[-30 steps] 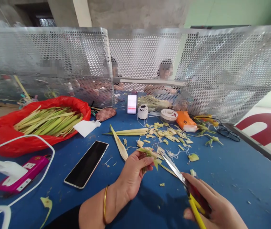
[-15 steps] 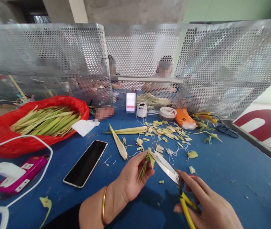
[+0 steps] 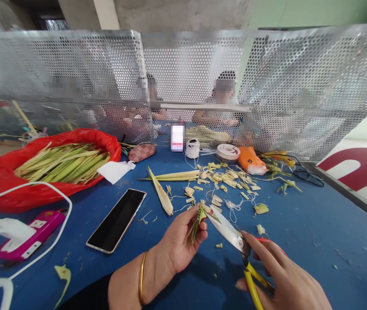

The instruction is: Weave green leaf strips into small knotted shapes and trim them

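My left hand (image 3: 178,243) pinches a small folded green leaf piece (image 3: 198,220) above the blue table (image 3: 312,241). My right hand (image 3: 283,280) grips scissors (image 3: 231,234) with yellow and red handles; their blades point up-left and meet the top of the leaf piece. A gold bangle sits on my left wrist. Cut leaf scraps (image 3: 225,181) lie scattered just beyond my hands.
A red bag of green leaf strips (image 3: 57,165) lies far left. A black phone (image 3: 117,220), a pink power strip with a white cable (image 3: 25,234), a thread spool (image 3: 192,149), tape (image 3: 228,153) and an orange glue gun (image 3: 250,161) lie about. Other people sit behind a perforated metal screen (image 3: 203,77).
My right hand drew back toward me a little, and the scissor blades shifted left onto the leaf piece. My left hand turned the leaf piece more upright.
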The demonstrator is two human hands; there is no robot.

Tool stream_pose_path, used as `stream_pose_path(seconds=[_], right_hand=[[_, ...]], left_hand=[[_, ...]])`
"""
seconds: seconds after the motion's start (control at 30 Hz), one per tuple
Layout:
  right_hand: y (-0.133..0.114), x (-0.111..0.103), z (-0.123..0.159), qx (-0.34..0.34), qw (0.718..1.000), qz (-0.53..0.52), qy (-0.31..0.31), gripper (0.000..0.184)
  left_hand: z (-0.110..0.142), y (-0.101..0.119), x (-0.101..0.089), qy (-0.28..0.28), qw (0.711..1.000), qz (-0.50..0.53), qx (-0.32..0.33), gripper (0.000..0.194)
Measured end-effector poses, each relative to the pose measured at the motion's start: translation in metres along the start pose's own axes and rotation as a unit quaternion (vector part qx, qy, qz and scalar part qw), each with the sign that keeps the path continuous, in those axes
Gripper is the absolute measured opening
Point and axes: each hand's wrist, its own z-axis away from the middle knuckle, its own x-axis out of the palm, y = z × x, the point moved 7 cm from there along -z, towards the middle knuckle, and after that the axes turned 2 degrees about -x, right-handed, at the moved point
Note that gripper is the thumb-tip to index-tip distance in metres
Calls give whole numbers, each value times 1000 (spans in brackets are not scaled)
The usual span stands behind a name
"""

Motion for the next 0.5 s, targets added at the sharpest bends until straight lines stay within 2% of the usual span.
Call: stream_pose_path(seconds=[0.17,0.37,0.5], right_hand=[[2,4,1,13,1000,11,-3,61],[4,8,3,24,1000,8,-18,57],[2,7,3,7,999,27,-19,55]], left_hand=[[0,-4,-1,3,1000,-19,-6,18],[-3,-9,-2,-25,999,-15,-22,16],[-5,-10,-2,-46,998,-23,-19,13]])
